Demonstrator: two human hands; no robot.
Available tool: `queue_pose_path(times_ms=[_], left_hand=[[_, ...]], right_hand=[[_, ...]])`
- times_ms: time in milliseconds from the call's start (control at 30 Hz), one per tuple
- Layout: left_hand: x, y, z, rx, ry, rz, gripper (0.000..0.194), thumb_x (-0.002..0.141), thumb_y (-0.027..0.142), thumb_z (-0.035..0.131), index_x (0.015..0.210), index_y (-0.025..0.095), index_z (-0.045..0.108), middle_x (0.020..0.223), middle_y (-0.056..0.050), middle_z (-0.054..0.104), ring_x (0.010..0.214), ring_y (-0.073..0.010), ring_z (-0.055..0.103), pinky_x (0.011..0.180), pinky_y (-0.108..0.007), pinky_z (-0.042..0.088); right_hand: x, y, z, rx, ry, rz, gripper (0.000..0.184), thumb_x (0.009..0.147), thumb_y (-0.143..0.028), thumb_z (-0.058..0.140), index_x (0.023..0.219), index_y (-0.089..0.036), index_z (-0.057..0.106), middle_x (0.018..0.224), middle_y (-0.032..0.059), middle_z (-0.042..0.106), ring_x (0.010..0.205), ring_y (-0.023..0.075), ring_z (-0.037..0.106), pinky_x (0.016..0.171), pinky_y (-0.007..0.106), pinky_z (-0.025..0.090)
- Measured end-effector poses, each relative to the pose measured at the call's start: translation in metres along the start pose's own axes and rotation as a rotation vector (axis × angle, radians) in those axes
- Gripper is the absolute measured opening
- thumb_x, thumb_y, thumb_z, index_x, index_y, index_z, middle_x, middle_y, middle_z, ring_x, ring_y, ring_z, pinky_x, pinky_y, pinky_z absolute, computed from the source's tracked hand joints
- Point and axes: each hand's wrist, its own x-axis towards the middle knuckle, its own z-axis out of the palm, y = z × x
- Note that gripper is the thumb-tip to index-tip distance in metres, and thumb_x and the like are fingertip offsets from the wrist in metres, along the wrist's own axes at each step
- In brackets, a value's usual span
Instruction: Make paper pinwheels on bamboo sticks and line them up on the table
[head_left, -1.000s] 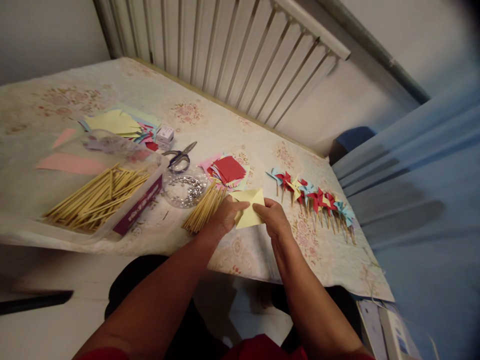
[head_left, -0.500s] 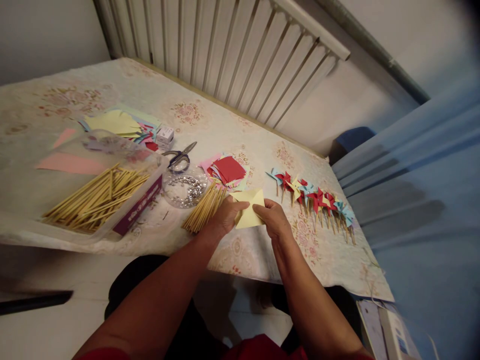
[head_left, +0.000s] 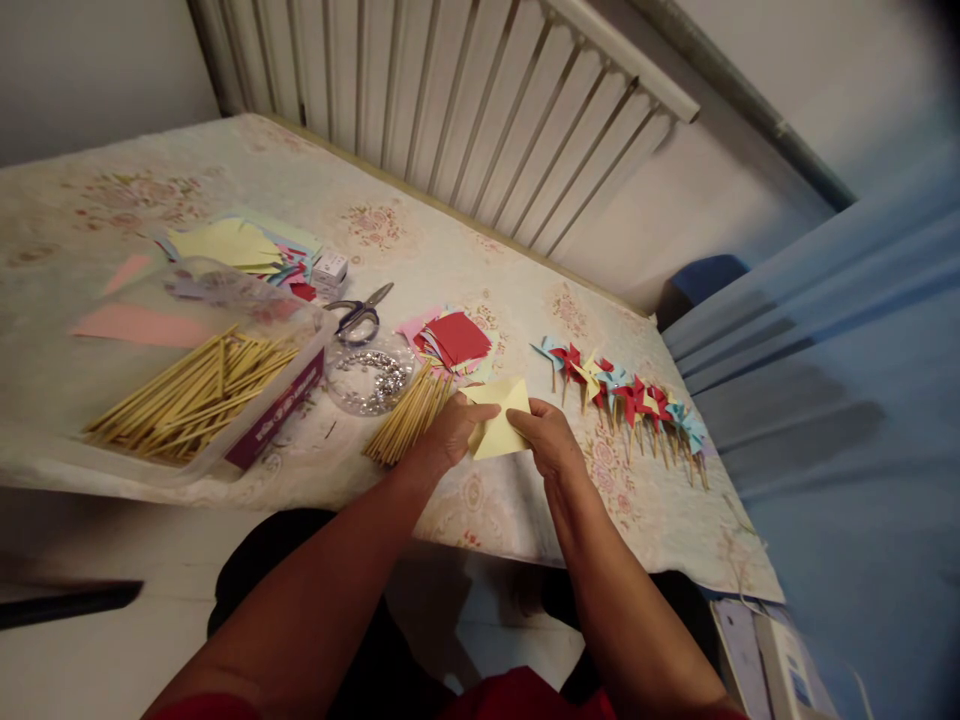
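A yellow paper square [head_left: 501, 430] is held between my two hands above the front part of the table. My left hand [head_left: 450, 432] pinches its left side, thumb on top. On the right side my right hand [head_left: 551, 435] grips it, also with the thumb on top; the fingers underneath are partly hidden. Just left of my left hand lies a bundle of thin wooden sticks [head_left: 405, 415]. Behind the yellow paper rests a stack of coloured paper squares [head_left: 456, 342], a red one uppermost.
Left of the sticks are a clear dish of shiny metal fasteners [head_left: 371, 382], scissors [head_left: 360, 315] and a plastic bin [head_left: 277, 410] holding more sticks. Paper sheets [head_left: 225, 245] and a small box [head_left: 330, 268] lie behind it. Finished pinwheels [head_left: 634, 398] line the right side, near a blue curtain [head_left: 847, 400].
Almost nothing differs. Both hands keep their grip on the yellow paper, which has shifted by a hair at most.
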Motion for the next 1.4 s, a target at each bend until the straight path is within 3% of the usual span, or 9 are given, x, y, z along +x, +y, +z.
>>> queue_pose_path(times_ms=[133, 300, 833, 1400], left_hand=[[-0.0007, 0.0010, 0.0015, 0.035, 0.075, -0.027, 0.037, 0.048, 0.019, 0.080, 0.082, 0.015, 0.065, 0.068, -0.003, 0.069, 0.074, -0.0230, 0.067, 0.068, -0.032, 0.050], [0.0002, -0.0012, -0.0008, 0.019, 0.089, -0.050, 0.048, 0.048, 0.022, 0.081, 0.092, 0.012, 0.064, 0.071, -0.004, 0.070, 0.068, -0.0214, 0.066, 0.067, -0.034, 0.050], [-0.0011, 0.0007, 0.0002, 0.109, 0.068, -0.018, 0.055, 0.047, 0.021, 0.081, 0.097, 0.011, 0.062, 0.069, -0.004, 0.069, 0.062, -0.0199, 0.064, 0.063, -0.033, 0.049], [-0.0015, 0.0026, -0.0005, 0.159, 0.011, -0.002, 0.044, 0.050, 0.020, 0.074, 0.093, 0.014, 0.066, 0.073, -0.004, 0.071, 0.061, -0.0205, 0.064, 0.061, -0.032, 0.049]], right_hand=[[0.0011, 0.0020, -0.0022, 0.006, -0.008, -0.005, 0.024, 0.055, -0.032, 0.073, 0.071, -0.015, 0.067, 0.059, -0.0002, 0.067, 0.051, 0.0140, 0.057, 0.052, 0.025, 0.043], [0.0020, 0.0021, -0.0041, 0.012, -0.009, 0.000, 0.027, 0.055, -0.032, 0.073, 0.075, -0.015, 0.068, 0.060, 0.0001, 0.068, 0.051, 0.0148, 0.058, 0.054, 0.026, 0.044], [-0.0007, -0.0007, -0.0016, -0.067, 0.047, -0.013, 0.025, 0.053, -0.033, 0.071, 0.071, -0.016, 0.066, 0.061, 0.0004, 0.067, 0.052, 0.0149, 0.057, 0.052, 0.025, 0.043], [-0.0026, -0.0010, -0.0003, -0.118, 0.083, -0.030, 0.025, 0.055, -0.034, 0.068, 0.073, -0.016, 0.067, 0.062, 0.0000, 0.067, 0.054, 0.0152, 0.056, 0.053, 0.026, 0.042]])
